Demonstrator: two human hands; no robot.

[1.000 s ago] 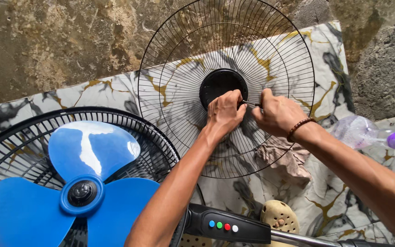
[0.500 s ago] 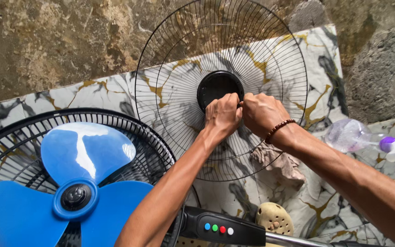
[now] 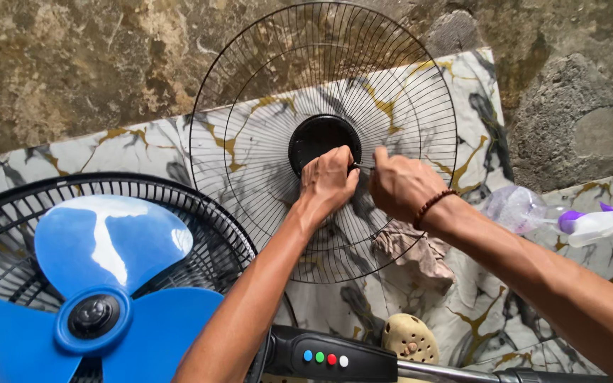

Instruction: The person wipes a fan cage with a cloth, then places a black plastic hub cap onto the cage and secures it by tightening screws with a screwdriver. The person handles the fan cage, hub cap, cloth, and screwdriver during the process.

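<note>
Leaning upright against the rough stained wall (image 3: 94, 64), the loose wire fan guard (image 3: 264, 106) stands on the marbled floor tiles (image 3: 143, 142) so that its black round hub (image 3: 317, 138) faces the person, which seems why both hands can meet there without lifting it. The left hand (image 3: 328, 181) is curled closed against the lower right edge of the hub, fingers wrapped over the wires beside it, apparently steadying the guard so it does not tip or turn. The right hand (image 3: 400, 186) is closed too, pinching a thin dark metal piece (image 3: 360, 167) that bridges the small gap between the two hands; whether it is a tool tip or part of the guard cannot be told. A brown bead bracelet (image 3: 432, 204) sits on the right wrist. Just under the right forearm a crumpled beige cloth (image 3: 409, 248) lies on the tile, near enough to be picked up. Further right a clear spray bottle with a purple and white trigger head (image 3: 576, 223) lies on its side, well apart from the hands. At lower left the rest of the fan lies tilted back, its blue blades (image 3: 101, 284) exposed inside the black rear guard (image 3: 8, 206), front cover off. Its black control panel with coloured buttons (image 3: 324, 358) sits under the left forearm, and a tan perforated clog (image 3: 409, 340) rests beside it.
</note>
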